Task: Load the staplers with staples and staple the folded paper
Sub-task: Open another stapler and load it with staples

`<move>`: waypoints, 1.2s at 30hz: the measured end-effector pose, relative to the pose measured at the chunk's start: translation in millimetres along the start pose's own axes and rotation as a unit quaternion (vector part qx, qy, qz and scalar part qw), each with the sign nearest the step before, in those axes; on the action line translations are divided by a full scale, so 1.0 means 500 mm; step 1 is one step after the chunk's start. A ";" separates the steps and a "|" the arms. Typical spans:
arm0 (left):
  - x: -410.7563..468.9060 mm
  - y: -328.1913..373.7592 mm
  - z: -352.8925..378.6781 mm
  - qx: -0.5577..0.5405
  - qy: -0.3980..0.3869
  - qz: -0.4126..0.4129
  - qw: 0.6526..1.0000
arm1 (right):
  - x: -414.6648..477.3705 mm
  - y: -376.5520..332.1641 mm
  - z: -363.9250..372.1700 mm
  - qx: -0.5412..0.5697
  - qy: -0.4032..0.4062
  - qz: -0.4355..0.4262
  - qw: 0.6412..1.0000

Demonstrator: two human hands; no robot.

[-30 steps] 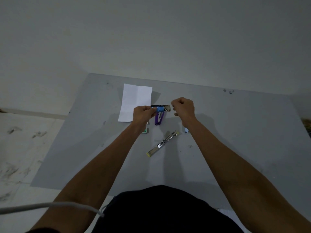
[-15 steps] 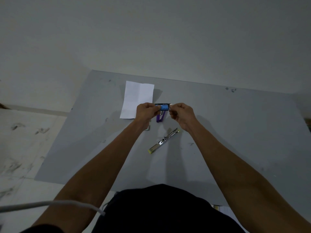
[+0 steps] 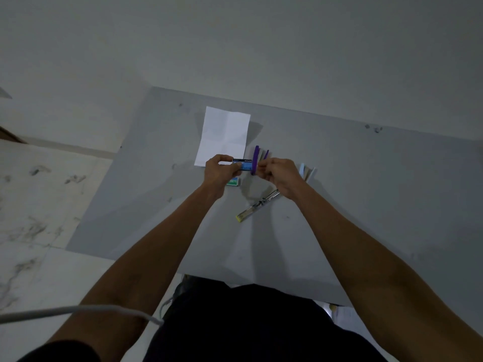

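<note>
My left hand [image 3: 220, 172] grips a small blue staple box [image 3: 243, 165] just above the table. My right hand [image 3: 281, 176] has curled fingers and pinches at the box's right end. Its fingertips hide what lies between them. A purple stapler [image 3: 255, 159], swung open, sits right behind the box. Nearer to me, an open metal stapler with a yellow tip [image 3: 257, 206] lies flat. A light blue stapler [image 3: 306, 171] shows just right of my right hand. The folded white paper [image 3: 224, 135] lies flat at the back.
A green staple box [image 3: 233, 182] lies under my left wrist. The grey table [image 3: 366, 205] has bare surface to the right and left. Its left edge drops to a marble floor [image 3: 39, 205]. A white cable [image 3: 78, 309] crosses the lower left.
My right hand came in from the right and closed on the end of the blue box, whose pale inner tray no longer sticks out. The view shifted, so the light blue stapler now shows.
</note>
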State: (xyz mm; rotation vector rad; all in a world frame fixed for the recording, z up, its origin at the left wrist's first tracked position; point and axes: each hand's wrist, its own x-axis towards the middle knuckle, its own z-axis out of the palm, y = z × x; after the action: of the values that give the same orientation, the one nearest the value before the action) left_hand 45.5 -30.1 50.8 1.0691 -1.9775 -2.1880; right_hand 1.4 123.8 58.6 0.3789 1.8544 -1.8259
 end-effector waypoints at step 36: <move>-0.046 -0.149 0.072 0.582 -0.200 0.255 0.746 | -0.010 0.032 -0.118 0.081 0.072 0.052 0.993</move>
State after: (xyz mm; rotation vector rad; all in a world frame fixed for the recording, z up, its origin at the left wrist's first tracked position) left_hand 77.8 26.7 -5.2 -0.1566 -3.3422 -0.7662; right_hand 4.8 183.8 45.9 0.6689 1.7471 -1.9259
